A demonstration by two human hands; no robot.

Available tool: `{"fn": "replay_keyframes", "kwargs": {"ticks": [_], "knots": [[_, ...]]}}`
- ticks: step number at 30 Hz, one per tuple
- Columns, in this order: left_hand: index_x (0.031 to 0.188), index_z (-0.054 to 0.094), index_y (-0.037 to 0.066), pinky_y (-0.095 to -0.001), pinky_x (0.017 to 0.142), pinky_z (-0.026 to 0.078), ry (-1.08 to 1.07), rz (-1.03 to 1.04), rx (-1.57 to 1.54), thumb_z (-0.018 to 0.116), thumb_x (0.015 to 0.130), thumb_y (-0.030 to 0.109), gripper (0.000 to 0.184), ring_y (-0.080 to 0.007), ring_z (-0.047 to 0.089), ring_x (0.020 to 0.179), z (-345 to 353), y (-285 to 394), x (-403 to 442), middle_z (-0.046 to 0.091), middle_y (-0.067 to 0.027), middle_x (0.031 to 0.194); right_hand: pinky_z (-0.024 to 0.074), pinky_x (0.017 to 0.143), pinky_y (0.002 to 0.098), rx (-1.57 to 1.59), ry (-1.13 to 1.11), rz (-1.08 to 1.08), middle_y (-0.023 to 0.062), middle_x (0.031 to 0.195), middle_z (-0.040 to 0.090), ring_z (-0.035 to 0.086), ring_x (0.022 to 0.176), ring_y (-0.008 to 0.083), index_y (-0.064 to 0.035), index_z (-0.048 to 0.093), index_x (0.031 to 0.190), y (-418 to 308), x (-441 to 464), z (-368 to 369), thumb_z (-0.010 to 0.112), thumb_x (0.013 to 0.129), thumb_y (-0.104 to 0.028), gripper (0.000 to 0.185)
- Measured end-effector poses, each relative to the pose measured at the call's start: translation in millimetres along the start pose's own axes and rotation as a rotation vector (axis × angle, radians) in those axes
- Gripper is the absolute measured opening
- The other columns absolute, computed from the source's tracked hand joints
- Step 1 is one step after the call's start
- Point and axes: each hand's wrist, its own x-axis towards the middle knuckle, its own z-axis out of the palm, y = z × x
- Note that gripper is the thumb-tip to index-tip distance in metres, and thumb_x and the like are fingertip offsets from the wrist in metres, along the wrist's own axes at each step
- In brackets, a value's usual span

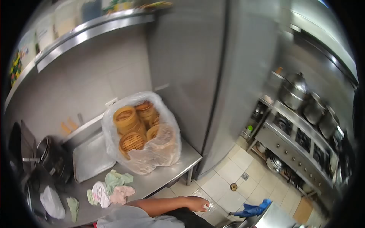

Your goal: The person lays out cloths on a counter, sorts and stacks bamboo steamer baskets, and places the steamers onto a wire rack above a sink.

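Left forearm [163, 206] is seen bare, stretched low across the front of the body toward the right. Left hand [196, 204] is held at about forearm level, fingers seemingly curled; exact finger closure can't be made out.

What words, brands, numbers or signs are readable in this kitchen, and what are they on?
None can be read.
Shelf containers: any marks are too blurred to read.
Colourful patterned item at the shelf's left end: too blurred to make out any lettering.
Stove front: any markings by the knobs are too small to read.
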Motion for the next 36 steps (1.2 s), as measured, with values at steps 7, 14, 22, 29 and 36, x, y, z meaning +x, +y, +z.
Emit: {"fn": "replay_keyframes", "kwargs": {"ticks": [7, 14, 22, 29, 36], "knots": [[0.115, 0.061, 0.003, -0.0361, 0.088, 0.047, 0.621, 0.207, -0.152, 0.061, 0.092, 0.020, 0.029, -0.0268, 0.060, 0.100, -105.1, 22.3, -87.9, 0.062, -0.0106, 0.104, 0.0508, 0.083, 0.0368, -0.080, -0.452, -0.499, 0.0211, 0.109, 0.065, 0.064, 0.097, 0.0284, 0.0048, 0.055, 0.121, -196.0, 105.1, 105.7, 0.072, 0.088, -0.016, 0.043], [0.107, 0.061, 0.002, -0.0488, 0.099, 0.039, 1.915, -0.114, 0.419, 0.070, 0.074, 0.004, 0.034, -0.0394, 0.048, 0.117, -144.6, -0.9, -203.9, 0.051, -0.0195, 0.123, 0.0518, 0.079, 0.0322, 0.336, -1.022, -0.585, 0.0142, 0.115, 0.061, 0.067, 0.093, 0.0230, -0.0041, 0.055, 0.124, -327.8, 132.2, 207.2, 0.080, 0.074, -0.010, 0.057], [0.126, 0.049, 0.000, -0.0425, 0.098, 0.041, 2.171, -0.620, 0.166, 0.070, 0.076, 0.002, 0.054, -0.0328, 0.047, 0.120, -72.1, -32.6, -160.1, 0.044, -0.0182, 0.132, 0.0516, 0.077, 0.0338, 0.483, -1.061, -1.215, 0.0160, 0.122, 0.055, 0.063, 0.090, 0.0241, -0.0046, 0.051, 0.130, -459.6, 122.5, 291.4, 0.075, 0.076, -0.003, 0.059], [0.121, 0.051, -0.003, -0.0425, 0.095, 0.045, 1.692, -0.776, -0.032, 0.068, 0.083, 0.018, 0.046, -0.0410, 0.053, 0.112, -10.5, -78.8, -77.2, 0.056, -0.0255, 0.114, 0.0505, 0.076, 0.0331, 0.726, -0.822, -1.394, 0.0143, 0.105, 0.054, 0.059, 0.084, 0.0250, -0.0006, 0.063, 0.096, -439.2, 142.2, 369.3, 0.067, 0.076, 0.009, 0.022], [0.101, 0.054, -0.006, -0.0453, 0.092, 0.044, 1.393, -0.955, -0.083, 0.067, 0.087, 0.036, 0.046, -0.0427, 0.053, 0.107, 8.0, -82.6, -54.3, 0.057, -0.0244, 0.107, 0.0477, 0.078, 0.0365, 0.796, -0.835, -1.139, 0.0125, 0.091, 0.058, 0.059, 0.083, 0.0302, -0.0024, 0.060, 0.084, -418.4, 138.2, 388.5, 0.071, 0.077, -0.003, 0.013]]}}
